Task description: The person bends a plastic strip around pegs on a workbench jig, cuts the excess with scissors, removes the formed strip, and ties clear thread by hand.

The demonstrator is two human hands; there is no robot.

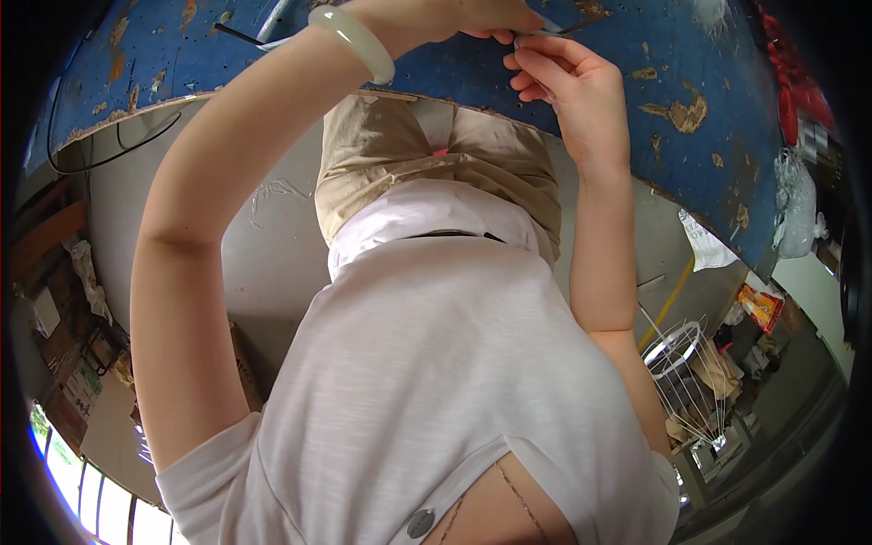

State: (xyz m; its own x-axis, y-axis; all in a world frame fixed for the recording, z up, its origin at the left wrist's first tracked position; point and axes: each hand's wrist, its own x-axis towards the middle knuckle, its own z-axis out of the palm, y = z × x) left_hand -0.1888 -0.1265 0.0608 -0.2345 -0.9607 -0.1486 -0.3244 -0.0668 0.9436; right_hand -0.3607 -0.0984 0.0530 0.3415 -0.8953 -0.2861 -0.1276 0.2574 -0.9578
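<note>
My left hand [477,16], with a pale bangle [356,44] on its arm, is at the top edge, partly cut off; its bent fingers are closed on something I cannot make out. Touching or nearly touching it, my right hand [581,95] pinches something small between thumb and index finger, its other fingers curled. A thin pale piece with a dark tip [570,29] shows beside the fingertips. Both hands are over a worn blue table [436,77].
A black cable [127,148] hangs off the table's left side. A thin dark stick [238,35] lies near the left forearm. At right are a clear plastic bag [797,204], red material [795,64], a white paper [704,241] and a wire frame [686,372].
</note>
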